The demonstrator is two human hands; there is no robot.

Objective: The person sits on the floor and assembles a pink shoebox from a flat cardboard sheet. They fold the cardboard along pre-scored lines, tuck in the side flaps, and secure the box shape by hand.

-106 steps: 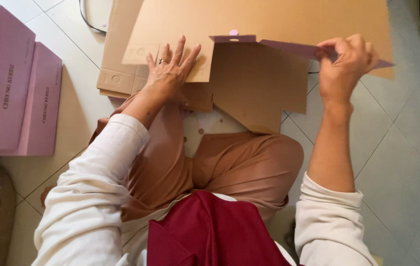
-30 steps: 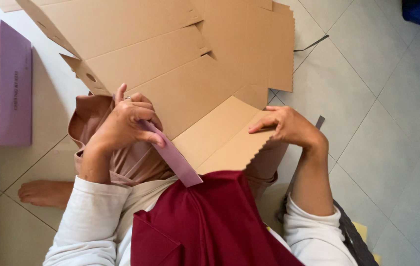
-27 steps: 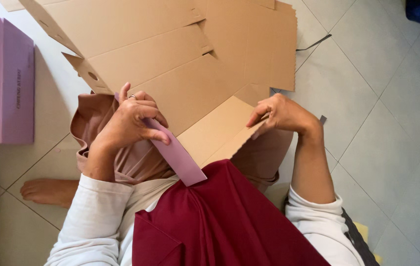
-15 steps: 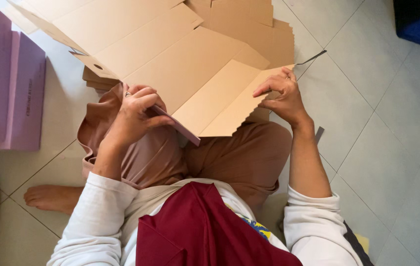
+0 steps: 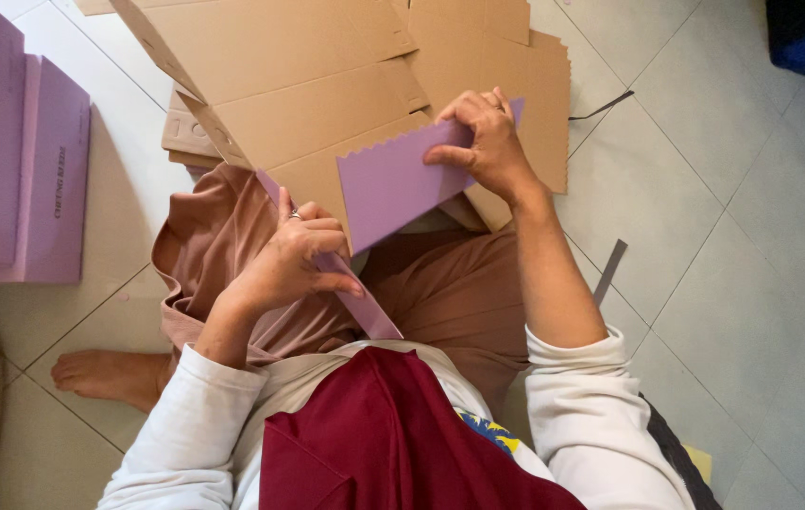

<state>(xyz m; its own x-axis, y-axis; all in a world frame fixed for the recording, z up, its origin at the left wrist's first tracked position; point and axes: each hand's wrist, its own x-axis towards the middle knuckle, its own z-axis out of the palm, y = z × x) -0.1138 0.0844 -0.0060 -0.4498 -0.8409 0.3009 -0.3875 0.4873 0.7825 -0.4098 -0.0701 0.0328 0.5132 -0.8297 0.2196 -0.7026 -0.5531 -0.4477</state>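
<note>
Over the lap, both hands' grip [image 5: 379, 212] pinches purple cardboard [image 5: 393, 184].

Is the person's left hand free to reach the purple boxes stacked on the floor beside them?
Probably not right now: the left hand is gripping a purple cardboard flap. The purple boxes lie on that side with bare floor between.

The flap [image 5: 393, 184] with the zigzag edge is purple, the flat cardboard sheets [image 5: 308, 85] are light brown, the boxes [image 5: 15, 170] are purple too, the floor tiles [image 5: 733, 264] are pale grey, the trousers [image 5: 459, 302] are brown, the sleeves [image 5: 591, 416] are white, and the scarf [image 5: 384, 444] is dark red.
</note>
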